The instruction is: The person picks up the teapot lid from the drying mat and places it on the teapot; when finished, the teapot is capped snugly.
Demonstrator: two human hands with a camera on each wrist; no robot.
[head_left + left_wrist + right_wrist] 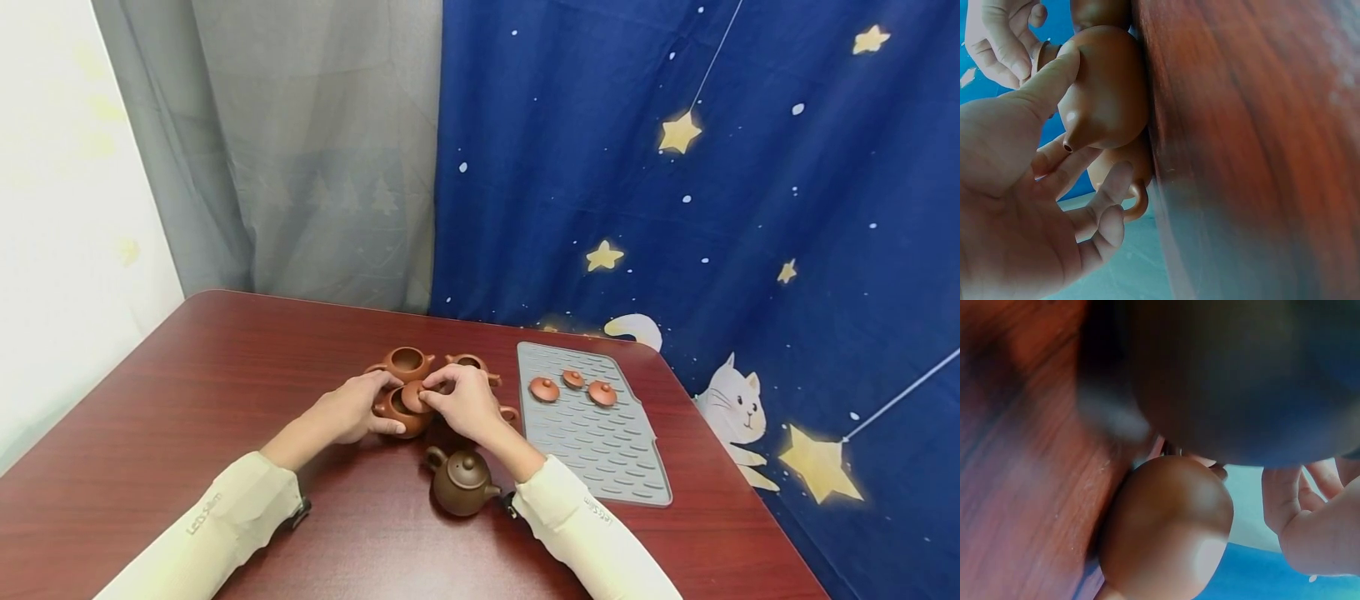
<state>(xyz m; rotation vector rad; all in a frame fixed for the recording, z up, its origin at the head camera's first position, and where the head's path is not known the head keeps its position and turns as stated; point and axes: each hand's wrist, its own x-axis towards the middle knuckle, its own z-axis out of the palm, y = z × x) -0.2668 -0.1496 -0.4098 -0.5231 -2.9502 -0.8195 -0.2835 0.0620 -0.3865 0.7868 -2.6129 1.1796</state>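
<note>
My left hand (351, 408) steadies a reddish-brown clay teapot (405, 427), thumb on the near side and fingers toward the far side. In the left wrist view the thumb presses near this teapot's (1110, 87) rim, with its short spout pointing toward the hand. My right hand (468, 407) pinches the knob of a clay lid (413, 397), which is tilted over the teapot's opening. Part of that opening shows beside the lid. Just nearer to me, a dark brown teapot (459, 490) stands with its lid on.
Behind the hands are two lidless clay teapots, one at the left (407, 374) and one at the right (471, 362). A handle (510, 413) of another pot shows beside the right hand. On the right, a grey mat (592, 454) bears three clay lids (544, 389).
</note>
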